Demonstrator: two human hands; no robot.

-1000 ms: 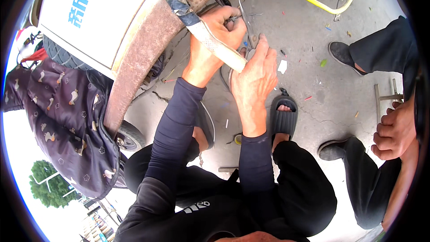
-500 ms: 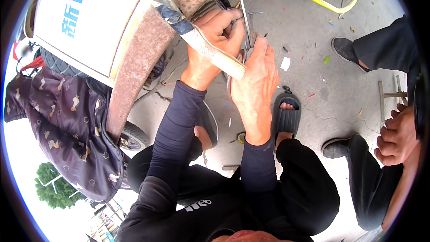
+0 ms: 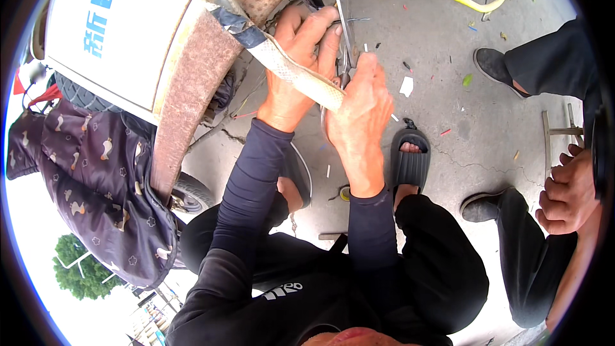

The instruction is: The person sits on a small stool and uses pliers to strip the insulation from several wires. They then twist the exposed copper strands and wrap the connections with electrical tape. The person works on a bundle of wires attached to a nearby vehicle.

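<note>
My right hand (image 3: 362, 112) grips a pair of scissors (image 3: 343, 22), whose blades point up and away past my left fingertips. Pinched in my left hand (image 3: 300, 57) is a thin dark wire (image 3: 357, 20); its free end sticks out to the right, crossing the blades. Dark wires run from the left fingers toward the vehicle's underside. A pale flat strap (image 3: 301, 77), partly wrapped in dark tape, hangs from the vehicle across my left hand, its end beside my right hand. A small white tip (image 3: 366, 47) shows by the right knuckles; its kind is unclear.
A white vehicle body (image 3: 125, 32) with a rusty metal edge (image 3: 186, 83) stands at left, with a dark patterned cover (image 3: 90, 179) below. Yellow cable (image 3: 471, 3) lies at the upper right. Another person's hand (image 3: 567, 192) and shoes are at right. Scraps dot the concrete floor (image 3: 442, 57).
Both hands and the scissors have shifted slightly left relative to the view. The right hand is turned a little, and the white tip now shows beside it. The left hand still holds the wire.
</note>
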